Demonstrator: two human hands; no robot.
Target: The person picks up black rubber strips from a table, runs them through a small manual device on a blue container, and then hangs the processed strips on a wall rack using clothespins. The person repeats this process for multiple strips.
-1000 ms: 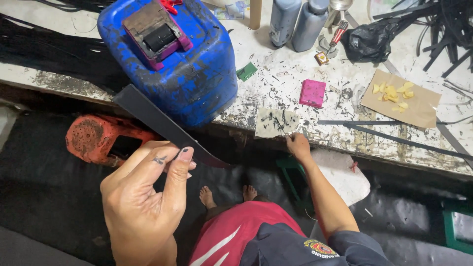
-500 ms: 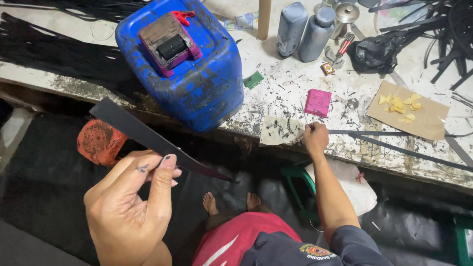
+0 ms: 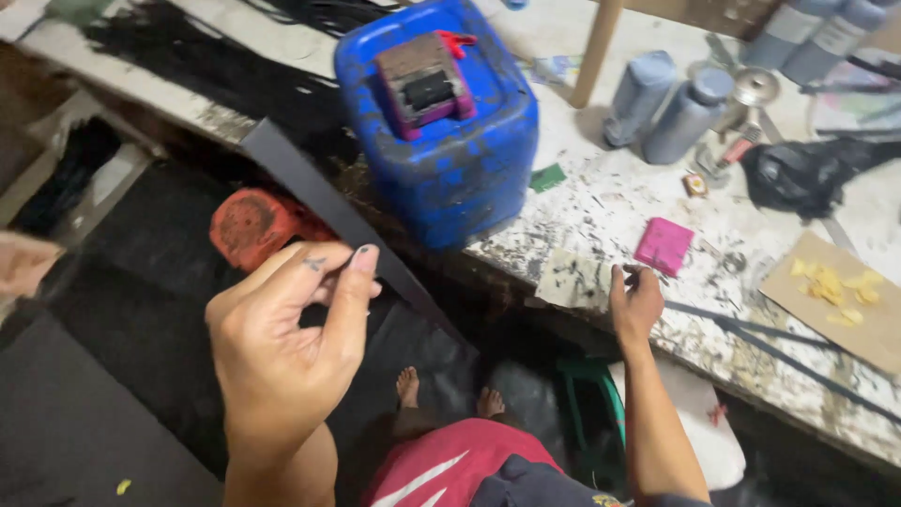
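My left hand (image 3: 286,361) is raised close to the camera and pinches the near end of a wide flat black strip (image 3: 314,192) between thumb and fingers. The strip slants up-left toward the bench edge. My right hand (image 3: 633,299) reaches to the front edge of the stained white workbench (image 3: 601,202). Its fingers are curled over the end of a thin black strip (image 3: 751,329) that runs off to the right along the bench. A stained pale patch (image 3: 571,280) lies just left of that hand.
On the bench stand a blue jerrycan (image 3: 450,160) with a dark box (image 3: 422,80) on top, grey bottles (image 3: 666,108), a pink square (image 3: 664,246), a black bag (image 3: 798,174) and cardboard with yellow bits (image 3: 835,291). Under the bench sit an orange-red container (image 3: 251,223) and a green stool (image 3: 591,390).
My right hand has slid right along the bench edge to the thin strip's end. My left hand still holds the wide strip. The view has tilted and moved closer.
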